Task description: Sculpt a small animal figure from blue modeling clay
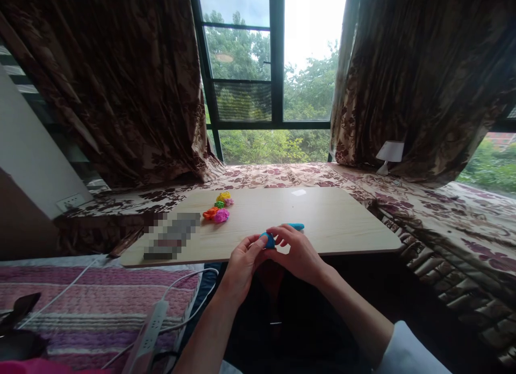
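Note:
Both hands meet over the near edge of a light wooden table. My left hand and my right hand pinch a small blue lump of clay between their fingertips. A blue stick-shaped piece lies on the table just behind my right hand. Further left on the table sits a cluster of coloured clay lumps: yellow, green, orange and pink.
A blurred grey object lies at the table's left. A white power strip with cables rests on a striped blanket at lower left. Patterned curtains flank a window; a small white lamp stands on the sill.

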Available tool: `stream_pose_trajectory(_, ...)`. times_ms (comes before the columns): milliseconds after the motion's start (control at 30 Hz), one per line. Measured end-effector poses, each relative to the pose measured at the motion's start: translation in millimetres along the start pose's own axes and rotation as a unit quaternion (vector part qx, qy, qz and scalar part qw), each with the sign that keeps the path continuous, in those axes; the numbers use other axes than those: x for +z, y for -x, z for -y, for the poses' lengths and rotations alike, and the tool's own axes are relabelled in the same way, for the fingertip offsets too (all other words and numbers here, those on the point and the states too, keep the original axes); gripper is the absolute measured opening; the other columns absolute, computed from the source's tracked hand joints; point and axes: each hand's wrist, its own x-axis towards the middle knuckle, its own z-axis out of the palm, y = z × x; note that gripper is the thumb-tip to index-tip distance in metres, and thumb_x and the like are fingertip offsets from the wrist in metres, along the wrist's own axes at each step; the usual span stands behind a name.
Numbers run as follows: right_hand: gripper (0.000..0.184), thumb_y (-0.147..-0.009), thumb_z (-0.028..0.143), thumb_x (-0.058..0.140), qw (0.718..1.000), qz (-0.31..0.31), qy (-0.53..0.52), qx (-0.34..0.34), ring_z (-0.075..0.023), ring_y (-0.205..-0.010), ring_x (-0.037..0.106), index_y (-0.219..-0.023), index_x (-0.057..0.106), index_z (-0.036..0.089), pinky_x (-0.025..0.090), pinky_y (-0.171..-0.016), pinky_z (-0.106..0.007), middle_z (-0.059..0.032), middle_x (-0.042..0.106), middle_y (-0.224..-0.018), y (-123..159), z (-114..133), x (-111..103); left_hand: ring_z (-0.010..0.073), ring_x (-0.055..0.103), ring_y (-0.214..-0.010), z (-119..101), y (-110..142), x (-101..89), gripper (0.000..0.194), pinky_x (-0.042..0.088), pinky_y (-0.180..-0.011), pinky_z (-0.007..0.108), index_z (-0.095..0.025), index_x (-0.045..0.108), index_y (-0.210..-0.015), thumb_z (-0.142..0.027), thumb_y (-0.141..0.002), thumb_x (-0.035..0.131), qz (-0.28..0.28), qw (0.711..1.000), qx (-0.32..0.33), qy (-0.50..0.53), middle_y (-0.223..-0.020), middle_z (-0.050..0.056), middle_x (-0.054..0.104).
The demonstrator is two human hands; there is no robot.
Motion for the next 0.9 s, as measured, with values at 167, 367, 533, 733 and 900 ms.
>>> stream_pose_trajectory(167, 0.028, -0.075, 0.014, 0.064, 1.000, 0.007, -0.001, 0.006, -0.0147, -0.078, 0.057, -0.101, 0.062, 0.022, 0.046, -0.074, -0.028, -0.0025, 0.061, -0.092, 3, 5, 2, 0.0124, 0.064, -0.079, 3, 2, 2.6, 0.030, 0.052, -0.070, 0.021, -0.015, 0.065, -0.096, -0.031, -0.071, 0.071, 0.002, 1.000, 0.004, 0.013, -0.088, 0.005, 0.071)
stream_pose_trajectory(367, 0.018, -0.077, 0.012, 0.057, 0.999, -0.005, -0.018, 0.031, -0.0154, -0.074, 0.055, -0.091, 0.066, 0.019, 0.043, -0.070, -0.028, -0.0034, 0.061, -0.082, 7, 9, 11, 0.0137, 0.064, -0.075, 8, 2, -0.7, 0.025, 0.054, -0.069, 0.024, -0.012, 0.070, -0.087, -0.029, -0.069, 0.072, 0.004, 1.000, 0.008, 0.019, -0.082, 0.005, 0.071)
stream_pose_trajectory(533, 0.013, -0.077, 0.016, 0.058, 0.994, -0.012, -0.074, 0.077, -0.0134, -0.065, 0.052, -0.085, 0.068, 0.018, 0.042, -0.063, -0.027, -0.0015, 0.059, -0.072, 9, 4, 15, 0.0113, 0.063, -0.069, 10, 3, -3.5, 0.021, 0.054, -0.064, 0.021, -0.012, 0.070, -0.082, -0.026, -0.067, 0.074, -0.009, 1.000, -0.003, 0.024, -0.076, 0.003, 0.070)
stream_pose_trajectory(733, 0.027, -0.086, 0.033, 0.049, 0.969, 0.041, -0.203, 0.131, -0.0144, -0.067, 0.063, -0.098, 0.064, 0.014, 0.052, -0.062, -0.027, -0.0038, 0.068, -0.077, 10, -1, 11, 0.0103, 0.062, -0.061, 6, 5, 1.6, 0.020, 0.054, -0.059, 0.021, -0.013, 0.069, -0.085, -0.025, -0.071, 0.070, 0.018, 0.996, -0.052, 0.068, -0.074, 0.003, 0.069)
stream_pose_trajectory(900, 0.035, -0.085, 0.038, 0.053, 0.961, 0.081, -0.234, 0.126, -0.0162, -0.076, 0.065, -0.111, 0.060, 0.016, 0.054, -0.068, -0.030, -0.0051, 0.068, -0.088, 15, -4, 1, 0.0096, 0.063, -0.061, 13, 6, -3.4, 0.022, 0.056, -0.066, 0.025, -0.016, 0.067, -0.095, -0.025, -0.075, 0.065, 0.023, 0.992, -0.090, 0.088, -0.080, 0.003, 0.071)
